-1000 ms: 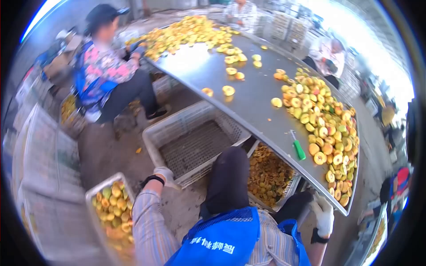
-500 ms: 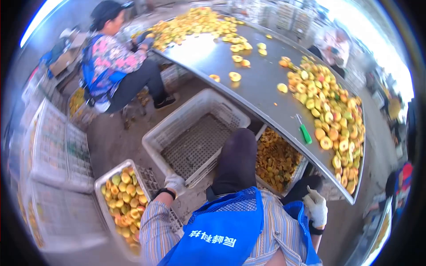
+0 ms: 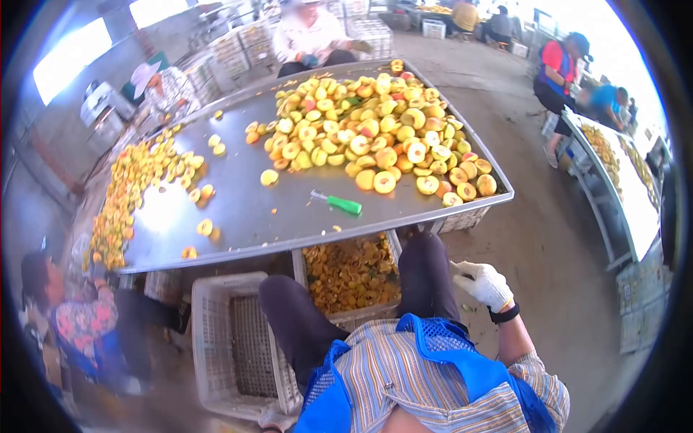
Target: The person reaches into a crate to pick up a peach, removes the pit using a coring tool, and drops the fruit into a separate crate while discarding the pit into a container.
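Observation:
My left hand (image 3: pixel 279 417), in a pale glove, is at the bottom edge, gripping the near corner of an empty white plastic crate (image 3: pixel 204 353); its fingers are partly cut off and blurred. My right hand (image 3: pixel 485 284), in a white knitted glove, hovers beside my right knee, holding nothing, its fingers loosely apart. On the metal table (image 3: pixel 249 209) in front of me lies a green-handled pitting tool (image 3: pixel 343 205) with a metal tip. Behind it is a large heap of halved peaches (image 3: pixel 375 130).
Under the table a crate (image 3: pixel 395 249) holds brown peach scraps (image 3: pixel 350 278). More peach halves (image 3: pixel 148 173) cover the table's left end. A co-worker (image 3: pixel 86 317) sits at left, others (image 3: pixel 312 36) across the table. Another table (image 3: pixel 624 195) stands at right.
My view has swung to the right, bringing the table square in front. My left hand stays at the crate, which now appears lower left. My right hand has come forward beside the knee.

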A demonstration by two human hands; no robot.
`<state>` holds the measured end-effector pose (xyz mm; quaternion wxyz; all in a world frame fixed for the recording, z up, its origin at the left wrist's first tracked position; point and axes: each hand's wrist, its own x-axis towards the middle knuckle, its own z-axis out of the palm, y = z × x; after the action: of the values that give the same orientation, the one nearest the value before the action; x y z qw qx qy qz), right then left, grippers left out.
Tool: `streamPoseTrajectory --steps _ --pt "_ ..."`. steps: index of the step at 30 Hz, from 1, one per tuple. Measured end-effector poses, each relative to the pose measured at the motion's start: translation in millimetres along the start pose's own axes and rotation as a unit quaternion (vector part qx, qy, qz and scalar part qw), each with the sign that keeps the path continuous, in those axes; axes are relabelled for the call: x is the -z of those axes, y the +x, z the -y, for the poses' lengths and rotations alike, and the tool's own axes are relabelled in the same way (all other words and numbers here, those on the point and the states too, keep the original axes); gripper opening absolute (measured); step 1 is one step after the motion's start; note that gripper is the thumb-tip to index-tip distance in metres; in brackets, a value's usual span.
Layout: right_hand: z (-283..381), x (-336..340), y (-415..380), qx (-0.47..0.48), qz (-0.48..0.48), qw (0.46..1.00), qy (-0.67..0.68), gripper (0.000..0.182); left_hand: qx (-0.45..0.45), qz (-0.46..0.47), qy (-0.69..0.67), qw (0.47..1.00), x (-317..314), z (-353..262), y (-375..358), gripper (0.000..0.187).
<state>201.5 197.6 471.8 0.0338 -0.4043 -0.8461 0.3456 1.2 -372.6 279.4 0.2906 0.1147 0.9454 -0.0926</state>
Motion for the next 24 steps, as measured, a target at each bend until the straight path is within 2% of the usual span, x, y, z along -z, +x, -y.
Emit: streamPoseTrajectory --steps 3,5,6,7,8,9,11,12,13,14,16,17,19,20,21,22,24 --pt "-11.0 4.5 20.0 -0.025 -0.022 0.999 0.006 0.046 -0.037 0.017 -0.033 0.999 71.7 -3.3 20.7 0.043" --pt "-17.2 4.8 45.0 0.087 -0.105 0.990 -0.030 0.051 -0.057 0.033 -0.061 0.996 114.5 -9.9 46.7 0.044" --pt "-16.2 8.2 59.9 0.085 -0.107 0.990 -0.030 0.051 -0.114 -0.083 -0.141 0.980 132.1 -12.7 77.7 0.045" --pt "-10.2 12.5 78.0 0.125 -0.136 0.982 -0.034 0.051 -0.080 -0.200 -0.174 0.961 154.6 -26.6 106.4 0.042" --pt "-2.5 16.6 96.3 0.167 -0.159 0.972 -0.037 0.051 -0.129 -0.303 -0.200 0.923 195.3 -54.6 113.8 0.032" --pt "8.2 24.2 113.4 0.164 -0.124 0.977 -0.058 0.053 -0.185 -0.334 -0.262 0.886 230.1 -74.5 130.5 0.033" --pt "24.6 20.3 154.8 0.278 -0.149 0.946 -0.073 0.047 -0.237 -0.408 -0.304 0.827 304.1 -147.6 126.4 0.025" --pt "41.5 13.6 172.7 0.329 -0.150 0.930 -0.069 0.043 -0.238 -0.347 -0.338 0.842 335.2 -178.4 124.9 0.023" --pt "60.4 4.4 190.1 0.381 -0.152 0.910 -0.064 0.040 -0.294 -0.387 -0.326 0.811 340.1 -196.3 151.9 0.022" --pt "74.6 -9.8 210.2 0.409 -0.105 0.904 -0.060 0.036 -0.355 -0.396 -0.329 0.781 350.2 -219.8 168.3 0.020" --pt "114.0 -42.6 238.0 0.440 -0.038 0.891 -0.101 0.041 -0.421 -0.405 -0.280 0.761 364.2 -264.1 185.5 0.022" --pt "136.6 -52.2 247.1 0.438 0.022 0.889 -0.130 0.047 -0.454 -0.403 -0.255 0.753 371.4 -285.6 189.8 0.023" --pt "150.7 -100.3 277.4 0.395 0.048 0.888 -0.231 0.052 -0.463 -0.370 -0.205 0.779 380.8 -322.3 193.1 0.022" --pt "157.0 -113.4 282.1 0.371 0.054 0.891 -0.256 0.041 -0.474 -0.356 -0.197 0.781 384.2 -335.6 198.3 0.022" --pt "162.1 -124.2 290.0 0.374 0.104 0.837 -0.385 0.034 -0.489 -0.341 -0.189 0.780 386.2 -349.2 202.9 0.022" --pt "158.0 -141.3 297.1 0.363 0.024 0.868 -0.339 0.029 -0.502 -0.336 -0.182 0.776 389.4 -359.4 207.9 0.022" --pt "161.8 -125.0 302.9 0.318 0.114 0.910 -0.238 0.031 -0.523 -0.331 -0.171 0.767 402.9 -374.9 208.6 0.022"
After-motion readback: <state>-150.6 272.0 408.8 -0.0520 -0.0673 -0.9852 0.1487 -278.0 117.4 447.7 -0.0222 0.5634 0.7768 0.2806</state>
